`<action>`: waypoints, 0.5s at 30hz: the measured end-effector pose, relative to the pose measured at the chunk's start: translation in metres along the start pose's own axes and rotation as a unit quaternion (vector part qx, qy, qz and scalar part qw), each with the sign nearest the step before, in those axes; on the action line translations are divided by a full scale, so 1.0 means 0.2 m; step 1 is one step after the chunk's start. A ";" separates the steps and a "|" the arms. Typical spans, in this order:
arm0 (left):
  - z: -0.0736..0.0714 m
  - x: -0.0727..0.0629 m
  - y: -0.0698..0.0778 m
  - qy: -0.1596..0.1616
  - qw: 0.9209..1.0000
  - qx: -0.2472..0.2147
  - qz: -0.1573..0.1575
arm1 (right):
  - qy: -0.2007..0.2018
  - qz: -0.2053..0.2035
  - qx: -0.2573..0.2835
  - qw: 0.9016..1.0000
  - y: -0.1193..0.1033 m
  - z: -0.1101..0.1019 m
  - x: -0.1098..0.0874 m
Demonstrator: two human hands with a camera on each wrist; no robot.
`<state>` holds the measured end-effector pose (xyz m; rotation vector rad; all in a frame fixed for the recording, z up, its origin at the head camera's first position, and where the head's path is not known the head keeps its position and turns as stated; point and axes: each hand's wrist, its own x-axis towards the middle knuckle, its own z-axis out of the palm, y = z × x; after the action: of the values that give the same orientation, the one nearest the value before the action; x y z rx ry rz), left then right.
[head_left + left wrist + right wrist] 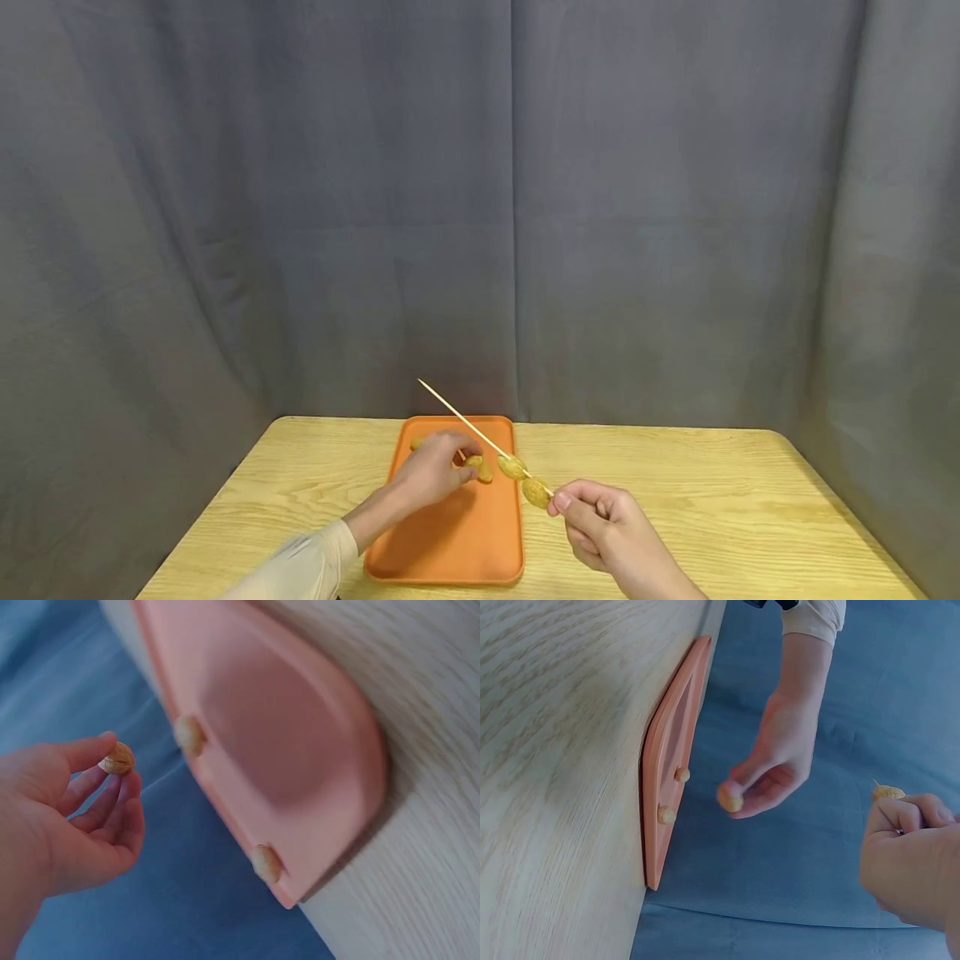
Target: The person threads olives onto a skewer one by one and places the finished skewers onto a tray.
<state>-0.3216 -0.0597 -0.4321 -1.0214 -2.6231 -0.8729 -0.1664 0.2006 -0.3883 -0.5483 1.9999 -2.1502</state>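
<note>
My right hand [603, 529] pinches the lower end of a thin wooden skewer [457, 412] between thumb and fingers. Two oval, golden-brown food balls [536, 492] are threaded on it just above the fingertips, and its pointed end slants up to the left. In the right wrist view a skewered ball [887, 792] shows above the curled fingers of that hand. Over the tray, my left hand [435, 468] pinches a loose ball [117, 759] by thumb and fingertips; a crease runs across the ball's surface. The skewer's point is beyond the left hand in the head view.
An orange tray [480, 542] lies on the light wooden table [712, 508]. Two more balls rest in it, one near its far left corner [417, 443] and another ball [486, 473] at its right side. Grey-blue curtains [390, 208] hang behind and on both sides.
</note>
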 end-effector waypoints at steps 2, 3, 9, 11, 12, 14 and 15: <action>-0.03 0.00 0.01 0.019 1.000 -0.003 0.010 | -0.001 -0.001 0.001 1.000 0.00 0.00 0.00; -0.04 0.00 0.02 0.027 1.000 -0.003 0.013 | -0.004 -0.003 0.002 1.000 0.00 0.00 0.00; -0.10 -0.02 0.09 0.054 0.999 -0.001 0.007 | -0.009 -0.010 0.002 1.000 0.00 -0.01 0.01; -0.12 -0.03 0.11 0.067 0.998 -0.006 0.002 | -0.012 -0.015 -0.001 1.000 0.00 -0.01 0.01; -0.13 -0.04 0.12 0.075 0.997 -0.015 0.001 | -0.011 -0.015 -0.006 1.000 -0.01 -0.01 0.01; -0.14 -0.05 0.13 0.086 0.995 -0.043 -0.002 | -0.013 -0.014 -0.008 1.000 -0.01 -0.01 0.00; -0.14 -0.06 0.13 0.091 0.994 -0.063 -0.004 | -0.011 -0.010 -0.010 1.000 -0.02 0.00 0.00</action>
<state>-0.2961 -0.0677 -0.4017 -0.9132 -2.4498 -1.0894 -0.1659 0.2017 -0.3850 -0.5932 2.0140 -2.1287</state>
